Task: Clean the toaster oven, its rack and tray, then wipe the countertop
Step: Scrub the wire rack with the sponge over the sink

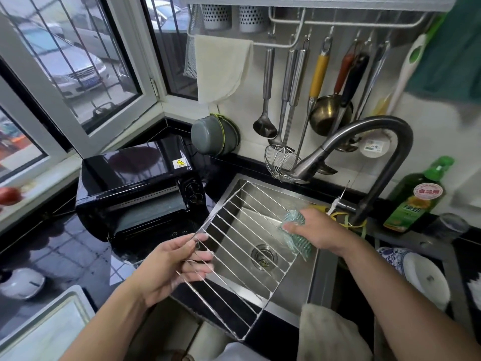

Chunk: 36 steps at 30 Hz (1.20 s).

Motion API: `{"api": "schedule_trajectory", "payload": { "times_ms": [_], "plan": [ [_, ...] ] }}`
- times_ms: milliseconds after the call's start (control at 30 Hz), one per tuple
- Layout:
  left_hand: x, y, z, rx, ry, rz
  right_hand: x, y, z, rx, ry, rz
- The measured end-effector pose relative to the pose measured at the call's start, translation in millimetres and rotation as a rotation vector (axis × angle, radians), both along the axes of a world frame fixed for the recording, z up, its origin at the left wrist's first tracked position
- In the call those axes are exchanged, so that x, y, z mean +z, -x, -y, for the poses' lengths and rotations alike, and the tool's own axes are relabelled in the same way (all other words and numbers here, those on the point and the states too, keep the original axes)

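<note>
A wire oven rack (242, 251) is held tilted over the steel sink (307, 277). My left hand (171, 267) grips its left edge, fingers curled round the wires. My right hand (320, 230) presses a teal scrubbing cloth (299, 235) against the rack's far right side. The black toaster oven (138, 188) stands on the dark countertop (65, 246) left of the sink, its door open. A pale metal tray (46, 324) lies at the bottom left corner.
A curved faucet (364, 157) arches over the sink. Ladles and strainers hang on the wall rail behind. A green bottle (416, 196) stands at the right, a plate (421, 274) below it. A beige towel (328, 332) drapes over the sink's front edge. A white bowl (20, 282) sits left.
</note>
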State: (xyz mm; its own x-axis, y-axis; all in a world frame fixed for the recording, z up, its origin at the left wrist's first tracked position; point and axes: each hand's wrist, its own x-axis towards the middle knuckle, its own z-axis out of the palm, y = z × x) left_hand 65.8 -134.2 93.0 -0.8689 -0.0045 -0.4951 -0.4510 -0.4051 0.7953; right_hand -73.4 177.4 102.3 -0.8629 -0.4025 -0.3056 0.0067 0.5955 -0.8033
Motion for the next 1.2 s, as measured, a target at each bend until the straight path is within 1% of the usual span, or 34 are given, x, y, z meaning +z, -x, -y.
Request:
{"api": "schedule_trajectory", "payload": {
  "times_ms": [67, 133, 167, 233, 300, 333, 400, 433, 500, 533, 567, 633, 667, 700, 733, 767, 833, 900, 1033, 1133, 1200],
  "plan": [
    [0, 2, -1, -0.009, -0.006, -0.006, -2, 2, 6, -0.064, -0.129, -0.061],
    [0, 4, -3, -0.008, 0.023, -0.025, -1, 2, 9, -0.132, -0.146, -0.099],
    [-1, 4, -3, -0.002, 0.039, -0.035, 1, -1, 11, -0.126, -0.115, -0.081],
    [-1, 4, -5, 0.006, 0.053, -0.044, 5, -6, 12, -0.016, -0.079, 0.024],
    [-1, 0, -9, -0.038, 0.064, -0.036, 11, -12, 13, 0.079, -0.16, 0.088],
    [-1, -2, -12, -0.076, 0.066, -0.027, 10, -11, 13, 0.085, -0.16, 0.102],
    [-2, -5, -20, -0.121, 0.057, -0.015, 9, -8, 15, 0.032, -0.07, 0.119],
    [-4, -5, -23, -0.122, 0.056, -0.016, 9, -7, 18, -0.004, -0.035, 0.085],
    [-6, -3, -25, -0.103, 0.067, -0.03, 8, -7, 24, -0.069, -0.123, -0.077],
    [-7, -1, -26, -0.092, 0.082, -0.038, 7, -5, 25, -0.085, -0.17, -0.122],
    [-8, 1, -26, -0.081, 0.097, -0.045, 6, -3, 24, -0.084, -0.158, -0.103],
    [-8, 5, -26, -0.056, 0.12, -0.056, 8, 3, 17, -0.005, -0.085, 0.102],
    [-8, 6, -25, -0.04, 0.126, -0.061, 11, 6, 13, 0.054, -0.104, 0.22],
    [-8, 7, -23, -0.021, 0.128, -0.065, 12, 7, 11, 0.099, -0.163, 0.265],
    [-8, 7, -22, -0.004, 0.124, -0.066, 9, 7, 10, 0.117, -0.209, 0.247],
    [-8, 8, -22, 0.005, 0.113, -0.065, 5, 8, 10, 0.101, -0.208, 0.201],
    [-9, 9, -24, -0.002, 0.073, -0.06, -1, 10, 13, 0.024, -0.131, 0.13],
    [-10, 10, -28, -0.01, 0.034, -0.054, -3, 12, 19, -0.074, -0.112, 0.034],
    [-9, 13, -24, -0.004, 0.063, -0.058, -10, 19, 30, -0.196, -0.232, -0.117],
    [-8, 14, -25, -0.007, 0.105, -0.059, -20, 24, 31, -0.265, -0.168, -0.123],
    [-9, 13, -31, -0.008, 0.115, -0.065, -22, 23, 27, -0.245, -0.126, -0.106]
  ]
}}
